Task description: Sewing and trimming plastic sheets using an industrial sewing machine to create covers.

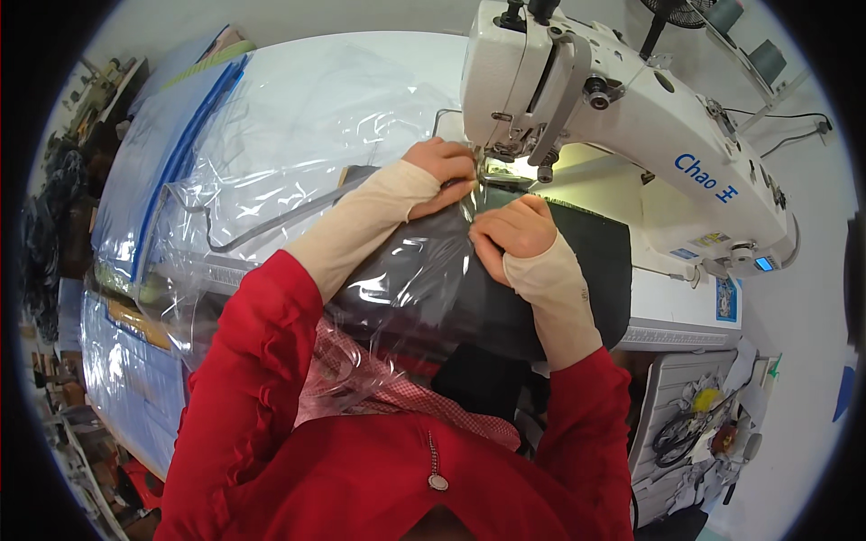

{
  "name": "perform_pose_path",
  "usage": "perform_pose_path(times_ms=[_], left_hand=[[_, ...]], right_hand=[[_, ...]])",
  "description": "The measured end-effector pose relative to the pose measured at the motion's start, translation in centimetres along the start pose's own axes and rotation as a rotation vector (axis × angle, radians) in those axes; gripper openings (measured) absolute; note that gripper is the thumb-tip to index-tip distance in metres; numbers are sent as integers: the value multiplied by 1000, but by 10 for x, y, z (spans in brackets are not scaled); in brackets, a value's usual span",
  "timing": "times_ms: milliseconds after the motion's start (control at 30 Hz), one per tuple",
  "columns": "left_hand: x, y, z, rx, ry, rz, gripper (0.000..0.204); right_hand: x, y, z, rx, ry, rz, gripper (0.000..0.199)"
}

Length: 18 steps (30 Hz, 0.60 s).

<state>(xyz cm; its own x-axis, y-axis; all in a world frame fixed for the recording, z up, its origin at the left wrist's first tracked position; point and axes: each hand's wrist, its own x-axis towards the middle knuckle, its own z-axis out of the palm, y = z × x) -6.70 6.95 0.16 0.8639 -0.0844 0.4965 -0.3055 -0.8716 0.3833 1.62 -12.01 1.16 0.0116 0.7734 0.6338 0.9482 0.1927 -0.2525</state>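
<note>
Under the head of a white sewing machine (532, 81) lie a black fabric piece (559, 270) and a clear plastic sheet (410, 270) overlapping it. My left hand (440, 173) is closed on the plastic's edge, close beside the lit needle area (514, 169). Nearer to me and to the right, my right hand (516, 233) pinches that edge over the black fabric. The needle tip is too small to make out. A grey strip (280, 225) runs along the plastic to the left of my left forearm.
Folded clear plastic with blue edging (171, 171) is stacked at the left. More plastic-wrapped sheets (135, 379) lie lower left. A grey tray (667, 388) with scraps and a dark cord stands right of the table. Thread cones (767, 61) sit on a rack at the upper right.
</note>
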Motion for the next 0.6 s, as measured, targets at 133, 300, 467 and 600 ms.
perform_pose_path(times_ms=[133, 300, 467, 600], left_hand=[[9, -11, -5, -24, -2, 54, 13], [3, -18, -7, -12, -30, 88, 16], [-76, 41, -84, 354, 2, -142, 43], [-165, 90, -178, 690, -196, -566, 57]], right_hand=[[-2, 3, 3, -52, 27, 73, 16], [-2, 2, -1, 35, 69, 80, 22], [-44, -94, -11, 505, 222, 395, 11], [-114, -172, 34, 1311, 98, 1081, 22]])
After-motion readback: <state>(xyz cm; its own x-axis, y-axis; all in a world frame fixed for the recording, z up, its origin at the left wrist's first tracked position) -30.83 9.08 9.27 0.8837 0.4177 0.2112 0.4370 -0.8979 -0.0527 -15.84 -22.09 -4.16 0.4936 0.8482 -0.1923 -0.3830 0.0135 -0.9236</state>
